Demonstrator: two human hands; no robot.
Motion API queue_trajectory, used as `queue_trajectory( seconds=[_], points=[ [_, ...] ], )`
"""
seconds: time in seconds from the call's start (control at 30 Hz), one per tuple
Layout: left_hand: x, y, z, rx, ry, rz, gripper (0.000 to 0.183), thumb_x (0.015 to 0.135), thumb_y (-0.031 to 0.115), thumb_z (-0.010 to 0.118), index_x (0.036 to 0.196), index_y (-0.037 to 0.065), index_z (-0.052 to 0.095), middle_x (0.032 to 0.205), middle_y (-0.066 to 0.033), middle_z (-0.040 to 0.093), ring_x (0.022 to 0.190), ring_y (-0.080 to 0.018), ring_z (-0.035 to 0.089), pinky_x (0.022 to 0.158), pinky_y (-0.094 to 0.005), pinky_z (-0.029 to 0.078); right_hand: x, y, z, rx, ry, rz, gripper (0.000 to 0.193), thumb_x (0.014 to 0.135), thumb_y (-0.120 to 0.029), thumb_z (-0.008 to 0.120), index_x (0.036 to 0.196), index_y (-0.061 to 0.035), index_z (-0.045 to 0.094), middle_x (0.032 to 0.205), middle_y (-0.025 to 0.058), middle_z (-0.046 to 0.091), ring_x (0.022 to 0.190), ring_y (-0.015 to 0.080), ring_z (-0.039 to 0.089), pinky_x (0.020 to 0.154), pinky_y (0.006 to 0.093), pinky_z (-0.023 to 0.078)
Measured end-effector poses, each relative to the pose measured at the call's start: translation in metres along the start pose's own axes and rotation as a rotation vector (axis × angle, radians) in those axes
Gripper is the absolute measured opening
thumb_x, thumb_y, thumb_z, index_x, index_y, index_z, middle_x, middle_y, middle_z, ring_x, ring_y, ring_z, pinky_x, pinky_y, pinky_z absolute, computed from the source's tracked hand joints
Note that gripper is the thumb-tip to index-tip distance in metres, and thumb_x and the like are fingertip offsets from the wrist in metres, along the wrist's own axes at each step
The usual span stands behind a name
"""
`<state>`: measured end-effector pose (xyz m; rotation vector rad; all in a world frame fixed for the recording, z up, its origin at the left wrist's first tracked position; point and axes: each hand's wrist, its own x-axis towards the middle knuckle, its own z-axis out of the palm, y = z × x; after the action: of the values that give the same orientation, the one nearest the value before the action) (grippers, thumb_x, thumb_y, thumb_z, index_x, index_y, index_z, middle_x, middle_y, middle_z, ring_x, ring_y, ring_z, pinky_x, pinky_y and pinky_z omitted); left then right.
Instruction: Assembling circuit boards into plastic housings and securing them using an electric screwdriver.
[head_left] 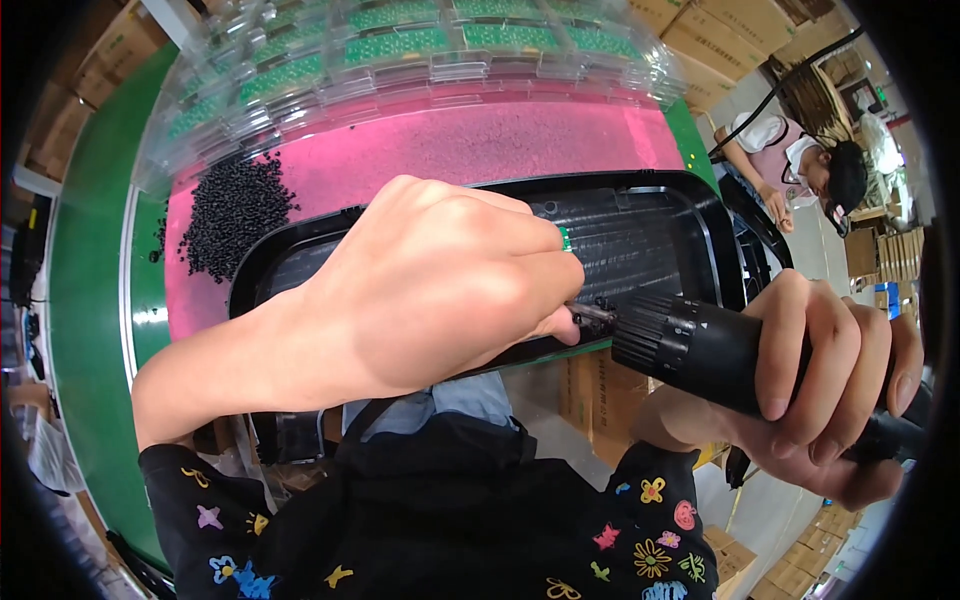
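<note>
Black top (pixel 440 520), colourful flower and star prints, bare forearms

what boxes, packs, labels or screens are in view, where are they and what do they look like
Cardboard boxes: top right, brown, stacked.
Cardboard boxes: under the table edge below the black tray, brown.
Cardboard boxes: bottom right on the floor, brown.
Clear plastic trays: top centre, holding small green boards.
No labels or screens clearly visible.

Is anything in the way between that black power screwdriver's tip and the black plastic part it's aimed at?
Only the left hand: its fingers cover the spot where the screwdriver tip meets the black plastic part. The right hand grips the tool's body.
</note>
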<state>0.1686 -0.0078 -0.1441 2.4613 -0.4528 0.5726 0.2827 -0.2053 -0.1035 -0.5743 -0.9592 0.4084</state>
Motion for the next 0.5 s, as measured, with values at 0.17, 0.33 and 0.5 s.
queue_trajectory(
  seconds=[0.17,0.33,0.5],
  points=[
    [0.003,-0.01,0.005,-0.064,-0.104,-0.132,0.036,0.071,0.024,0.079,0.093,0.0,0.062,0.078,-0.0106,0.061,0.062,-0.0275,0.06,0.055,-0.0355,0.048,0.009,0.018,-0.021,0.009,-0.154,-0.112,0.04,0.075,-0.032,0.072,0.098,-0.0074,0.049,0.063,-0.0043,0.054,0.048,0.0053,0.051,0.054,0.0227,0.043],
    [-0.009,-0.016,0.022,0.209,-0.372,-0.432,0.057,0.073,0.035,0.078,0.11,-0.002,0.054,0.1,-0.0131,0.057,0.073,-0.0316,0.064,0.059,-0.0407,0.051,0.013,0.03,-0.044,-0.186,-0.115,-0.116,0.05,0.079,-0.049,0.067,0.105,-0.0103,0.048,0.068,-0.0048,0.051,0.05,0.0059,0.046,0.058,0.0267,0.041],
    [-0.015,-0.023,0.04,0.265,-0.298,-0.352,0.053,0.072,0.034,0.078,0.105,0.0,0.055,0.093,-0.0088,0.053,0.072,-0.0274,0.064,0.054,-0.0369,0.05,0.01,0.036,-0.057,-0.155,-0.103,-0.013,0.05,0.082,-0.051,0.062,0.106,-0.0099,0.047,0.069,-0.0031,0.049,0.052,0.0071,0.045,0.062,0.0292,0.04]
  ],
)
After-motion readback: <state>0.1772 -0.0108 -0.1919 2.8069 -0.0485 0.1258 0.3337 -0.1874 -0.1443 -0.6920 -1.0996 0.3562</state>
